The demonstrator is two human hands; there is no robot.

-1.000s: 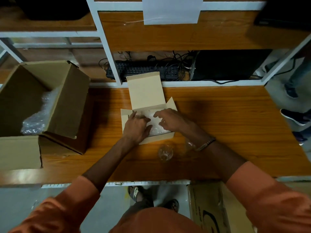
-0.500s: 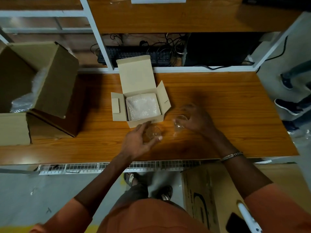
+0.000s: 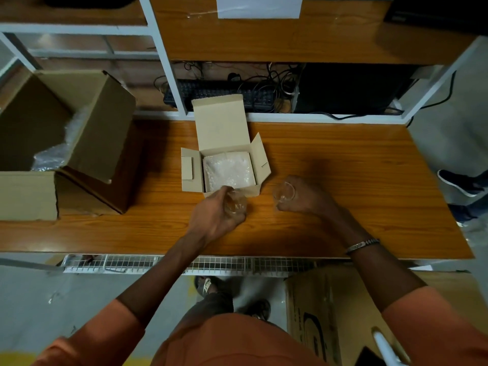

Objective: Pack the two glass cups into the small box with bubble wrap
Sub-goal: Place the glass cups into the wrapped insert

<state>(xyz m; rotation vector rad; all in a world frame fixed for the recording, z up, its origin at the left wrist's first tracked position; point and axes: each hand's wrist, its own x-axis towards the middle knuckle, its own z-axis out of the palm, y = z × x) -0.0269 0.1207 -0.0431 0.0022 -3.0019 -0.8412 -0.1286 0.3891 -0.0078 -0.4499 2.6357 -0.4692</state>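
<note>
The small cardboard box [image 3: 222, 120] stands open in the middle of the wooden table, lid flap up at the back, side flaps spread. White bubble wrap [image 3: 229, 169] lines its inside. My left hand [image 3: 211, 219] grips one clear glass cup [image 3: 236, 204] just in front of the box's near wall. My right hand [image 3: 306, 198] holds the second glass cup [image 3: 284, 192] lifted off the table, to the right of the box's front corner. Both cups are outside the box.
A large open carton [image 3: 100, 122] with more bubble wrap [image 3: 52, 154] lies tipped at the left of the table [image 3: 356, 165]. A keyboard [image 3: 219, 95] and cables sit on the shelf behind. Another person's shoes [image 3: 459, 182] show at the right. A printed carton [image 3: 324, 318] stands on the floor.
Both hands left the bubble wrap in the box, came back to the near table and closed on the two cups, which are now lifted toward the box.
</note>
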